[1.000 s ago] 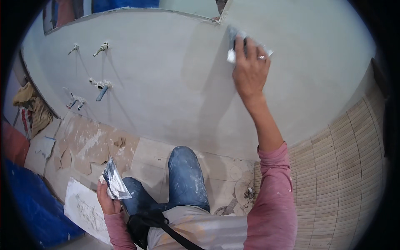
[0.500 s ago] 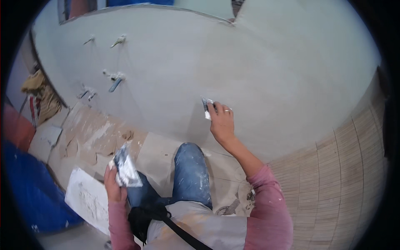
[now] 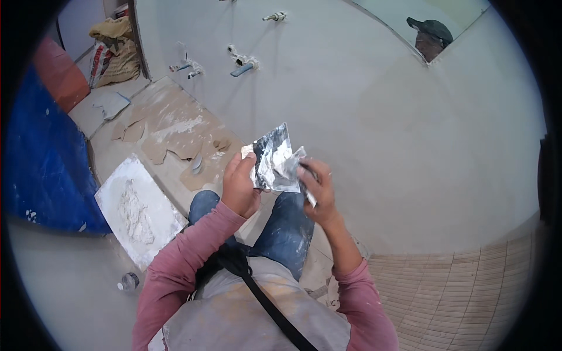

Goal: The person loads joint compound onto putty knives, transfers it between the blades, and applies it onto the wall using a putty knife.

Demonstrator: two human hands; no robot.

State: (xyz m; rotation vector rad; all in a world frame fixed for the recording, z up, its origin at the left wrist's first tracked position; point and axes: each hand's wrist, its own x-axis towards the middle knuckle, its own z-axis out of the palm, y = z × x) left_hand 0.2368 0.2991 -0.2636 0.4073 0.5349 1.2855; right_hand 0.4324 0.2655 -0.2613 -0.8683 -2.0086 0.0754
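My left hand (image 3: 239, 186) is closed on a broad putty knife (image 3: 270, 155), its metal blade tilted up and smeared with white putty. Held in my right hand (image 3: 321, 190) is a second putty knife (image 3: 296, 159), slightly blurred, its blade over the edge of the first one. Both handles are mostly covered by my fingers. The two blades meet above my knees, in front of the smooth grey-white wall (image 3: 386, 158). Below and left of my left forearm lies a white board (image 3: 165, 213) with a heap of white putty (image 3: 137, 217) on it.
Torn cardboard (image 3: 158, 123) covers part of the floor by the wall. Pipe stubs (image 3: 243, 69) stick out of the wall. A blue sheet (image 3: 47, 152), sacks (image 3: 117, 55) and a small clear bottle (image 3: 128, 281) are at left. A capped head (image 3: 431, 38) shows in a wall opening.
My right hand has come off the wall with its putty knife, and my left hand has risen to meet it, bringing the blades together. The view has turned left.
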